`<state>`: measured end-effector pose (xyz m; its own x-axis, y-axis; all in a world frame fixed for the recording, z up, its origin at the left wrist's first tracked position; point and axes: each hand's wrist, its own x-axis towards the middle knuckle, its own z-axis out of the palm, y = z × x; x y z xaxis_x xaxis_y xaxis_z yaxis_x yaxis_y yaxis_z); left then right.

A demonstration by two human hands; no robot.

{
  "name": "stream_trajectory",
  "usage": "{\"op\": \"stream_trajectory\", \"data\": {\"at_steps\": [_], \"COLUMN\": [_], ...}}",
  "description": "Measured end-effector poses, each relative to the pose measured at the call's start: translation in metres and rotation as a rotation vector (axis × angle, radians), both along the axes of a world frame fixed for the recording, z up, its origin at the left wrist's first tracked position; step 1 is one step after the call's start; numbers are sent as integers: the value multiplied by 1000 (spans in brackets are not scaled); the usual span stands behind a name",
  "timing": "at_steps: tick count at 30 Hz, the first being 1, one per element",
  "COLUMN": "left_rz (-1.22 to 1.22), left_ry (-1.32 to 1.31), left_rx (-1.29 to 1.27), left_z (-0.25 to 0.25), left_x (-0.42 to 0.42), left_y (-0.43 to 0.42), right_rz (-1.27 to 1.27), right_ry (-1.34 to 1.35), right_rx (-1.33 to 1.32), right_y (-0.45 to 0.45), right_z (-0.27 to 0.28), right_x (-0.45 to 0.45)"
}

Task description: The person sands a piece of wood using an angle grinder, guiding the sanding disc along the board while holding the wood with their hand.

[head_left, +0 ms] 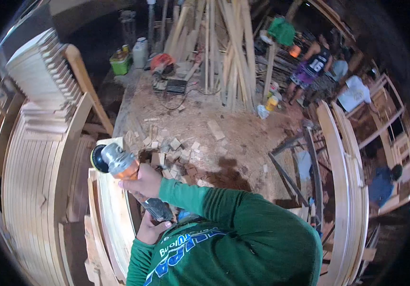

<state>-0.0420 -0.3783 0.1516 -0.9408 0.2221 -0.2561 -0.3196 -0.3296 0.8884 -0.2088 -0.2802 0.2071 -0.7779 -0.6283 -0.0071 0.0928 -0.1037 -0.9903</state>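
An angle grinder [118,161] with a silver head, an orange band and a dark rear body is held in both hands. My right hand [144,181] wraps around it just behind the head. Lower down, my left hand [152,229] grips the rear end, close to my green shirt. A round dark disc [99,158] with a yellowish rim faces left. Beneath the tool lies a long pale wooden board [114,205]; whether the disc touches it I cannot tell.
Slatted wooden panels [33,190] stand at left, with stacked boards [43,71] above. Scrap blocks [174,152] litter the floor ahead. Long planks [233,52] lean at the back. Curved boards [341,190] rise at right. Several people, including one in a white shirt [355,94], are at right.
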Motion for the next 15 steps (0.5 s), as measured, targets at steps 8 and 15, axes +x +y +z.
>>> {"op": "stream_trajectory", "data": {"at_steps": [8, 15], "left_rz": [119, 150], "left_ry": [-8, 184], "left_rx": [90, -133], "left_z": [-15, -89], "left_x": [29, 58], "left_y": [-2, 8], "right_rz": [55, 373], "right_ry": [-215, -159], "right_rx": [270, 430], "right_y": [-33, -70], "right_z": [-24, -22], "right_x": [10, 45]}}
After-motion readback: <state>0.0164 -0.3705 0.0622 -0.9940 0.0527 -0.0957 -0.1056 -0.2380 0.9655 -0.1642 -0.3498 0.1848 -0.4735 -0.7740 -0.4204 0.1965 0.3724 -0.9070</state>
